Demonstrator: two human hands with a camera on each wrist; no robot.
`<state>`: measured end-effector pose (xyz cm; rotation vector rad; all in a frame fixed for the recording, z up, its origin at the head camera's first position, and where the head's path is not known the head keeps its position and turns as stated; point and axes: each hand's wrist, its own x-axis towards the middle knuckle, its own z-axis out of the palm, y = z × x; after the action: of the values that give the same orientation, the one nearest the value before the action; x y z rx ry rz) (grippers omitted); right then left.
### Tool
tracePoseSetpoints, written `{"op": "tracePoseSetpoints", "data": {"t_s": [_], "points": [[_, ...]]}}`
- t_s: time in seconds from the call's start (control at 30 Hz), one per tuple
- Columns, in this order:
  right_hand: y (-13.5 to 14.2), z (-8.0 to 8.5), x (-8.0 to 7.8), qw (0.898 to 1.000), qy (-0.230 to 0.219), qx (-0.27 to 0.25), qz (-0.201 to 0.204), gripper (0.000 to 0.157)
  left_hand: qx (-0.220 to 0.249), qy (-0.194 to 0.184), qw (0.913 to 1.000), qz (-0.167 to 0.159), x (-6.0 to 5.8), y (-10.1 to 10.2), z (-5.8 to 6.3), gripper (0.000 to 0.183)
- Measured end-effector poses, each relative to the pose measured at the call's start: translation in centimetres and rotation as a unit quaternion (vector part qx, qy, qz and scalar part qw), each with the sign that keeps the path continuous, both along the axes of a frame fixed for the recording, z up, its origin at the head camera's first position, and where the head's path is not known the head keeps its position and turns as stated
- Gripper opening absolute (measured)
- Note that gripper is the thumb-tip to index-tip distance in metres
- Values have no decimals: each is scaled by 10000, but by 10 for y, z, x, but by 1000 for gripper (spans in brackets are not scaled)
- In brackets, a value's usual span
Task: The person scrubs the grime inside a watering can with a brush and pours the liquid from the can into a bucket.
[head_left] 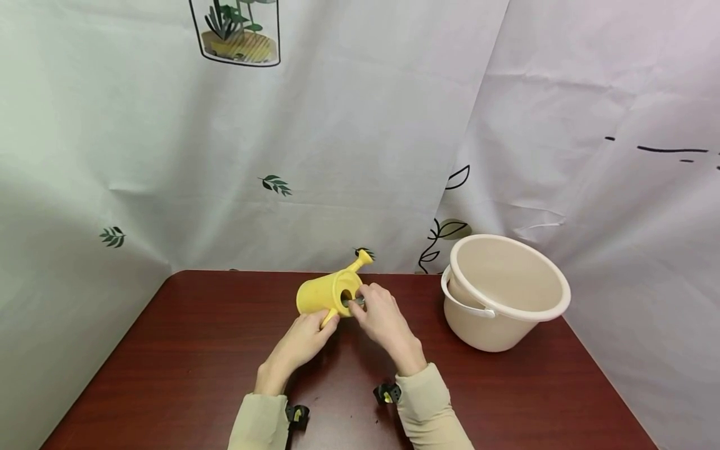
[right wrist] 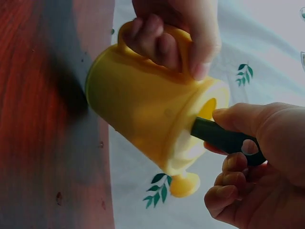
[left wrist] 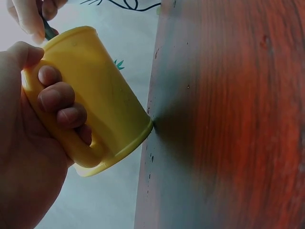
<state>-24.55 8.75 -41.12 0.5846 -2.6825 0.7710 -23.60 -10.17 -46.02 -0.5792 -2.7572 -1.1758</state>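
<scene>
Left hand [head_left: 304,340] wrapped round the handle of the tilted yellow watering can [head_left: 319,294], mid-table; right hand [head_left: 387,319] pinching a dark green piece [right wrist: 217,136] at its opening! Cream buckets [head_left: 484,328] right, patterned backdrop [head_left: 360,144] far behind.

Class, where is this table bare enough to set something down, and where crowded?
Bare: the table, from its left edge to the left hand; front right, between the right sleeve and the nested cream buckets. Crowded: centre, around the yellow watering can and right hand.
</scene>
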Motion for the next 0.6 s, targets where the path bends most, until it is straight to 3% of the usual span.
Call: {"op": "tracePoseSetpoints", "data": {"t_s": [0.33, 0.6], "points": [[-6, -3, 1, 9998, -163, -53, -135, 16, -5, -22, 10000, -32, 0, -1, 1, 36], [-4, 4, 5, 9995, 22, 99, -287, 13, 0, -40, 10000, 6, 0, 0, 1, 36]]}}
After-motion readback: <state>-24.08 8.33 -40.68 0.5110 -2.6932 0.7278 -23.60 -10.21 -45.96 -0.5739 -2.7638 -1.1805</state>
